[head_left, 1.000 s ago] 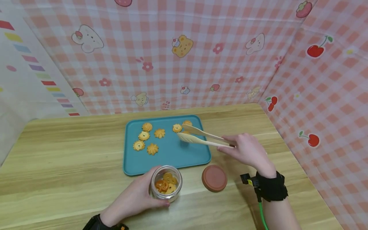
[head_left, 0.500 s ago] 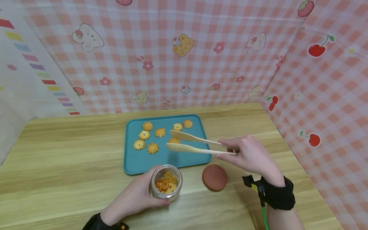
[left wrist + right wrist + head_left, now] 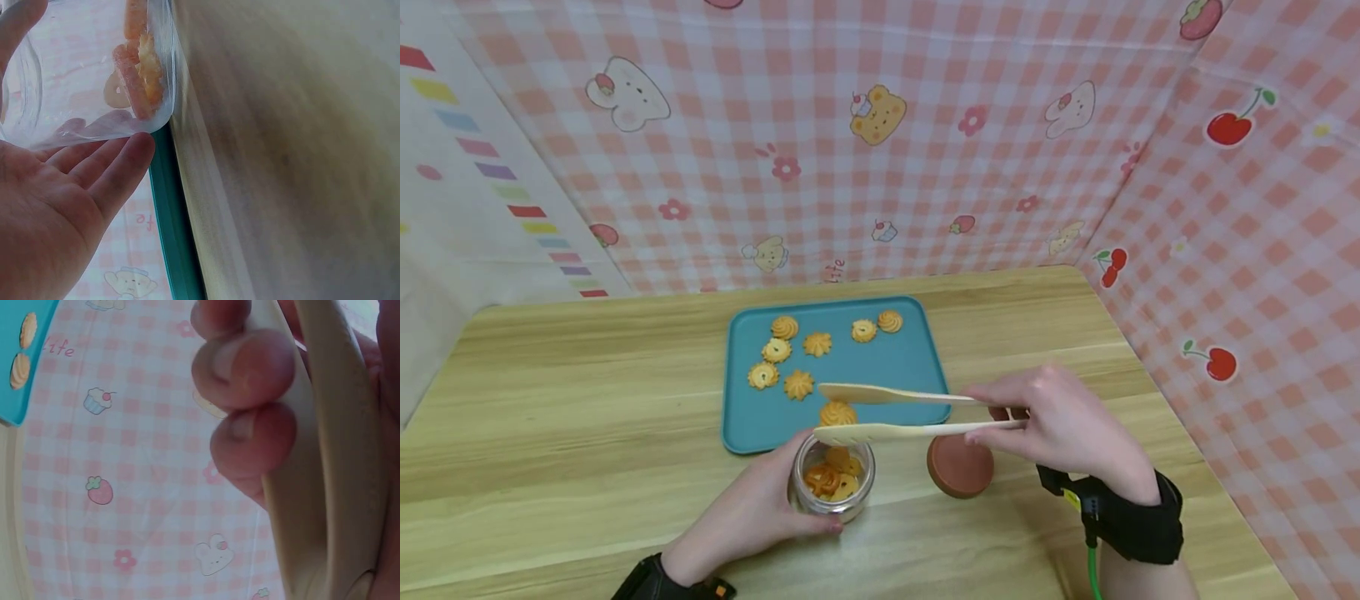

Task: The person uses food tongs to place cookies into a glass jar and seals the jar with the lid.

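Note:
My right hand (image 3: 1067,425) grips a pair of pale wooden tongs (image 3: 910,430). Between the tong tips is a swirled golden cookie (image 3: 837,413), just beyond the rim of a clear glass jar (image 3: 801,497). My left hand (image 3: 752,508) holds that jar upright from its left side, fingers behind and thumb in front. Ring-shaped and round biscuits (image 3: 823,481) lie low inside it; the left wrist view shows them through the jar wall (image 3: 75,94). In the right wrist view, curled fingers (image 3: 250,369) wrap the tong handle (image 3: 350,450).
Behind the jar lies a blue-green tray (image 3: 895,375) with several cookies (image 3: 799,384), most at its left and two at the back right. A reddish-brown round lid (image 3: 961,467) sits on the wooden table (image 3: 587,400), under the tongs' right part. Pink checked cloth (image 3: 925,167) hangs behind.
The right hand has brought the tongs toward me and left, carrying a cookie from the tray's right part to near the jar's rim. The left hand and jar have stayed in place.

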Available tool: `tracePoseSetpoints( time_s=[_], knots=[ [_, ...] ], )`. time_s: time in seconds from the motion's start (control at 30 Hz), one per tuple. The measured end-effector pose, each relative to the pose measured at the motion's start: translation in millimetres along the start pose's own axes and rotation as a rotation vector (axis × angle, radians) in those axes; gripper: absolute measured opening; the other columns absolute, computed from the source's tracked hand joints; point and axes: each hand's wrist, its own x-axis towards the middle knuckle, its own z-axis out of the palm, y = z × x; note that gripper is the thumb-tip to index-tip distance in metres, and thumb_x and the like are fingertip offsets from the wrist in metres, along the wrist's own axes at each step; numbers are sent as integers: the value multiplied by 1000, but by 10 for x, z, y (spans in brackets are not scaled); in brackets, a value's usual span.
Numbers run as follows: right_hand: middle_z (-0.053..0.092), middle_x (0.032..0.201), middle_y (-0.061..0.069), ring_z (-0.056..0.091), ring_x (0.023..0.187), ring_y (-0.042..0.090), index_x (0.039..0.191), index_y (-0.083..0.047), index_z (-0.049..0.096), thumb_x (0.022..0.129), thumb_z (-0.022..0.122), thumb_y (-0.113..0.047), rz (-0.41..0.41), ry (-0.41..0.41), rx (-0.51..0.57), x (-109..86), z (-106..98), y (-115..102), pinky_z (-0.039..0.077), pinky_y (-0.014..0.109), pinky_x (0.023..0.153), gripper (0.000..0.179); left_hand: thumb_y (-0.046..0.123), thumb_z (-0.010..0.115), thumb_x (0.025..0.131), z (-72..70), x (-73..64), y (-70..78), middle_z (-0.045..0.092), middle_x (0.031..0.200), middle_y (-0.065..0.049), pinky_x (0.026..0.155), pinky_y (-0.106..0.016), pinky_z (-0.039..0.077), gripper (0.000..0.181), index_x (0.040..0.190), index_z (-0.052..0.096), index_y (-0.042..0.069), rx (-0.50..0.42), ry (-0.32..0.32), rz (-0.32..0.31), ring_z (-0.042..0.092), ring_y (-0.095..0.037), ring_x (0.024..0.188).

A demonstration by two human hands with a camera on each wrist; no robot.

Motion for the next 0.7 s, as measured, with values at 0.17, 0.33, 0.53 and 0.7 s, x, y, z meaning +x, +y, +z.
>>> tracePoseSetpoints(
  time_s=[0.17,0.33,0.53,0.7],
  knots=[
    [63,74,-21,43,60,-11,116,-23,80,85,88,-34,-14,-59,20,-13,-18,-50,38,8,52,34,41,97,70,-9,1,5,69,135,9,108,-41,56,97,151,48,24,-2,-6,7,67,-13,124],
    [66,76,-21,42,58,-11,117,-25,79,86,86,-37,-10,-101,11,-16,-18,-80,37,7,50,33,42,98,69,-7,-5,10,70,129,11,104,-38,57,92,146,50,27,6,4,23,67,-11,120],
    [58,69,-21,37,57,-11,118,-29,79,88,85,-37,-23,-126,2,-8,-8,-84,32,7,50,31,46,97,70,-20,-8,18,71,121,12,97,-32,58,82,137,54,26,6,-3,36,68,-9,114],
    [51,67,-20,36,60,-11,111,-29,79,85,87,-37,-68,-97,-47,-2,7,-81,29,5,51,28,48,96,70,-23,-14,17,71,126,9,99,-34,58,88,142,53,24,8,1,39,69,-13,117]
  ],
)
